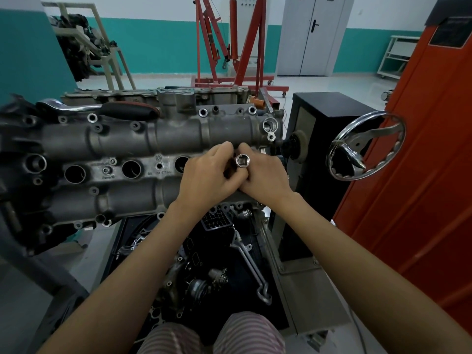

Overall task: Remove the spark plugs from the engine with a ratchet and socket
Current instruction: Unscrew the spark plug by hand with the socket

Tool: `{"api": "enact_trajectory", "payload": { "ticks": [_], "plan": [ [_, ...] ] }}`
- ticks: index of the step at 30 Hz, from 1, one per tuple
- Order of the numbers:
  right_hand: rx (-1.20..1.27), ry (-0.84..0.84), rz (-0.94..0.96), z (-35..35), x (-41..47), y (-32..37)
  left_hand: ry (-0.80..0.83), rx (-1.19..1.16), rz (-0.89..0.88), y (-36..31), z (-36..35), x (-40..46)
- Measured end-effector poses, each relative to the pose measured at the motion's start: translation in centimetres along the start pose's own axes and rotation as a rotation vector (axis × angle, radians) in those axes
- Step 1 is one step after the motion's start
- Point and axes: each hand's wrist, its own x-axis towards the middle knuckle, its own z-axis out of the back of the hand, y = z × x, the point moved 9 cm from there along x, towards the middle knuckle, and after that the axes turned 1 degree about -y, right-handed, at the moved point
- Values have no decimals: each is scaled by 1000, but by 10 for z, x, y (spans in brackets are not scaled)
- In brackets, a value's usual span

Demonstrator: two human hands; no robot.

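The grey engine head [122, 139] lies across the middle, with three open spark plug wells [131, 169] in a row along its centre. Over the right end of that row my left hand [207, 175] and my right hand [265, 175] meet. Both curl round a shiny socket [242, 160], whose open hex end faces up at me. What sits below the socket is hidden by my fingers. A chrome ratchet with a black and red handle [107, 108] rests on the far top edge of the engine, apart from both hands.
A chrome handwheel [367, 146] sticks out of an orange stand [421, 149] at the right. A black box [327, 118] stands behind the engine's right end. Loose engine parts and a wrench [250, 261] lie in the black tray below. A red engine hoist [237, 47] stands at the back.
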Motion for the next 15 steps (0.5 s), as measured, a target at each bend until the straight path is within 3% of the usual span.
{"api": "enact_trajectory", "payload": {
  "ticks": [15],
  "plan": [
    [3,-15,16,0,0,0,-22,25,-52,-6,3,-1]
  ]
}}
